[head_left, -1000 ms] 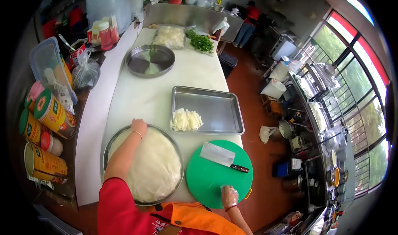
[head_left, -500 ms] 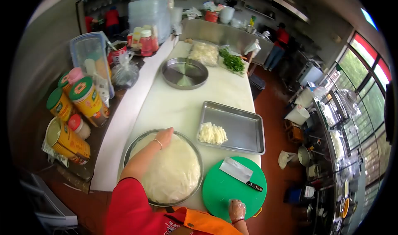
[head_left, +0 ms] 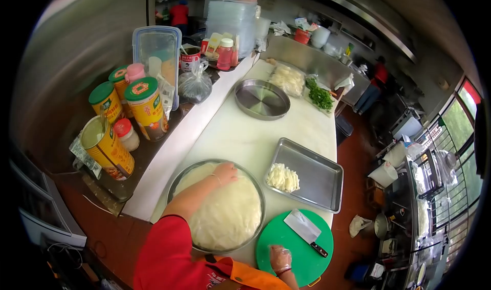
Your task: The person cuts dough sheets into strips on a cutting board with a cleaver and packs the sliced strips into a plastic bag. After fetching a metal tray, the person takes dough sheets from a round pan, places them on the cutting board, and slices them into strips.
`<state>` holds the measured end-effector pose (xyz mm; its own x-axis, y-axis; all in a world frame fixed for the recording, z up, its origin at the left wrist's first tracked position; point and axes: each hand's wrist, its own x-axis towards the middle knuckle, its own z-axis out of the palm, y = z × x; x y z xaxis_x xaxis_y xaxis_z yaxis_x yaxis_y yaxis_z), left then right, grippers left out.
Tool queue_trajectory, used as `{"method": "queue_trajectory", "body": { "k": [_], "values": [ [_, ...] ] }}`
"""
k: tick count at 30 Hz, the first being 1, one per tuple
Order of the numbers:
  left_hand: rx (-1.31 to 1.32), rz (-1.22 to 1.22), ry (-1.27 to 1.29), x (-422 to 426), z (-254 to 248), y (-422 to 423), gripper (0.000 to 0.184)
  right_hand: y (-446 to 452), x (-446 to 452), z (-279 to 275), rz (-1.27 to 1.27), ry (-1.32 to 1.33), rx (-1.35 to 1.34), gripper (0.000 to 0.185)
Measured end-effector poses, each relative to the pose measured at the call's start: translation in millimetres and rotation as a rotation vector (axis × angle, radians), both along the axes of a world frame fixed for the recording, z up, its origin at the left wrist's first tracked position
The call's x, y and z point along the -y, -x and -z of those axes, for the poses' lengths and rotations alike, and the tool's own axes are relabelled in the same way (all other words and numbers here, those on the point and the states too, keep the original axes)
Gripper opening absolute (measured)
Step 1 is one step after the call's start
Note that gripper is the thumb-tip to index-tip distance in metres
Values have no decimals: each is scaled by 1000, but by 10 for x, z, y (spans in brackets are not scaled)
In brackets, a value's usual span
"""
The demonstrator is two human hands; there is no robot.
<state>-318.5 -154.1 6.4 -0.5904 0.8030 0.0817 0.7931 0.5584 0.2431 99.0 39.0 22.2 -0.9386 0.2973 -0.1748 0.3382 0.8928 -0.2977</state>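
My left hand (head_left: 225,174) reaches over a round metal pan (head_left: 262,208) and touches the upper part of the pale, film-covered mass (head_left: 225,213) in it. Its fingers are bent downward, and their tips are hard to make out. In a clear plastic glove, my right hand (head_left: 280,258) rests curled on the green round board (head_left: 291,244); whether it holds anything is hidden. A cleaver (head_left: 303,226) with a black handle lies on that board. Behind the board, a rectangular metal tray (head_left: 319,180) bears a small pile of white strips (head_left: 283,178) at its left end.
An empty round pan (head_left: 262,99), a bag of pale pieces (head_left: 287,80) and green herbs (head_left: 320,94) stand farther back. Yellow cans (head_left: 147,108) and a lidded plastic box (head_left: 156,60) fill the left shelf. A person (head_left: 376,85) stands in the far background.
The view has swung left, so the counter appears farther right. My left hand has moved inward from the pan's rim over the pale mass. My right hand stays on the board.
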Motion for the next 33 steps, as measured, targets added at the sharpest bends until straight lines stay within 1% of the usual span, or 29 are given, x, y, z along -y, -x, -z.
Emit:
{"method": "queue_trajectory", "body": {
  "k": [2, 4, 7, 10, 12, 14, 16, 17, 18, 20, 21, 22, 24, 26, 28, 30, 32, 33],
  "values": [
    [-45, 48, 20, -64, 107, 71, 25, -13, 23, -80, 27, 21, 20, 21],
    [-59, 98, 66, -92, 57, 51, 23, -53, -5, -103, 30, -3, -39, 21],
    [-114, 79, -5, -101, 101, -11, 18, -142, -132, -13, 61, 22, -114, 19],
    [-69, -37, 74, -104, 188, 23, 16, -177, -216, 149, 68, 24, -162, 18],
    [39, -122, -26, -142, 150, 15, 16, -132, -256, 222, 45, 12, -151, 17],
    [127, -163, -97, -206, 119, -18, 15, 19, -314, 221, 4, 2, -110, 18],
    [203, -157, -136, -249, 128, -116, 14, 237, -374, 332, -2, 45, -195, 18],
    [231, -111, -115, -258, 109, -173, 14, 350, -396, 382, -4, 68, -236, 19],
    [262, -65, -94, -253, -15, -280, 13, 497, -391, 363, -56, 72, -270, 18],
    [298, -20, -60, -197, -94, -427, 12, 923, -322, 218, -160, 80, -337, 17],
    [303, -21, -47, -166, -80, -488, 11, 1185, -231, 32, -147, 154, -300, 18],
    [306, -21, -35, -142, -74, -537, 10, 1451, -126, -180, -135, 226, -264, 21],
    [258, -1, -97, -43, -69, -629, 9, 1817, 20, -416, -192, 272, -185, 40],
    [188, 34, -202, 84, -114, -724, 9, 2164, 155, -291, -308, 269, -294, 55],
    [113, 63, -362, 177, -212, -844, 10, 2469, 278, -262, -404, 295, -340, 59],
    [173, 56, -311, 236, -273, -915, 8, 2673, 409, -345, -430, 380, -299, 59],
    [115, 51, -307, 288, -216, -960, 11, 2796, 456, -107, -524, 323, -220, 41],
    [138, 29, -298, 321, -210, -992, 12, 2832, 465, 27, -568, 171, -151, 27]
  ]
}}
